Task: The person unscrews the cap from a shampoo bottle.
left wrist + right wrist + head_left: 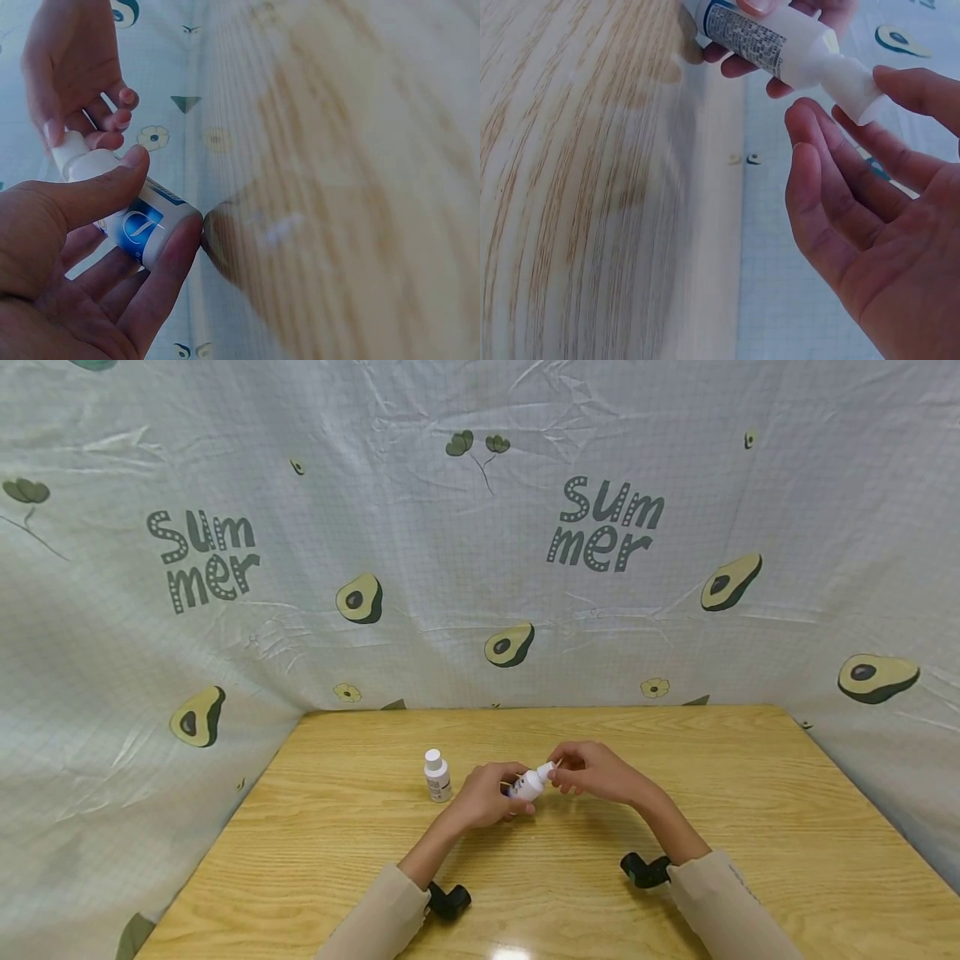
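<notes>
A small white bottle (527, 786) with a blue label lies tilted in the grip of my left hand (486, 797), its thumb on one side and its fingers round the other. In the left wrist view the base of the bottle (161, 217) faces the table. My right hand (597, 771) pinches the white cap (856, 91) between thumb and index finger, its other fingers loosely bent beside it. The cap sits at the bottle's neck; whether it is loose cannot be told. Left of my left hand, a second white bottle (438, 778) stands upright with its cap (432, 759) on.
The wooden table (315, 852) reaches back to a pale curtain (420, 527) printed with avocados and lettering. Black camera mounts (450, 902) sit at both wrists, near the table surface.
</notes>
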`<action>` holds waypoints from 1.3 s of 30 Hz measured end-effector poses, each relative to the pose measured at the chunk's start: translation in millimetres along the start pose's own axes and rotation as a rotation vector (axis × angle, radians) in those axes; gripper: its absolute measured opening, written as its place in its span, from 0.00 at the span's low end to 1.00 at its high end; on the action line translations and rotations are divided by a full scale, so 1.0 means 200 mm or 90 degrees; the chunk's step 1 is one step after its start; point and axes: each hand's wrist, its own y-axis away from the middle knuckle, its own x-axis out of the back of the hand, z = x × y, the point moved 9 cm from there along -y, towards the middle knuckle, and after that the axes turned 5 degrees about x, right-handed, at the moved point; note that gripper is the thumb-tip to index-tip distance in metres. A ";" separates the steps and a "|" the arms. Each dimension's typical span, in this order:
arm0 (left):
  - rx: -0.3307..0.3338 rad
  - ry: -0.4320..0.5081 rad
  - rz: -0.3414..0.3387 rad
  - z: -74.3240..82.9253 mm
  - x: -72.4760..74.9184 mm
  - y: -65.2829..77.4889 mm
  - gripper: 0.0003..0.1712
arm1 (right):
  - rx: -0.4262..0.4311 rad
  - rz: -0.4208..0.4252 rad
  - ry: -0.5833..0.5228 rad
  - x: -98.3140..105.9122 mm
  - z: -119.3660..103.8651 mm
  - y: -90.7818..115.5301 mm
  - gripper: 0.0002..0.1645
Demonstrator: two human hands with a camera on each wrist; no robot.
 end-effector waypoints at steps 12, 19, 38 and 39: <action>-0.003 -0.006 -0.004 0.00 0.00 0.02 0.24 | -0.015 0.011 0.015 -0.01 0.00 0.01 0.23; 0.001 -0.003 -0.006 -0.01 0.00 0.03 0.24 | -0.016 -0.008 -0.003 -0.04 -0.01 0.02 0.20; -0.001 0.010 -0.017 -0.02 0.00 0.05 0.23 | 0.002 0.012 -0.014 -0.05 -0.05 0.04 0.19; -0.002 0.009 -0.018 -0.02 0.00 0.05 0.24 | 0.004 0.012 -0.018 -0.06 -0.05 0.04 0.19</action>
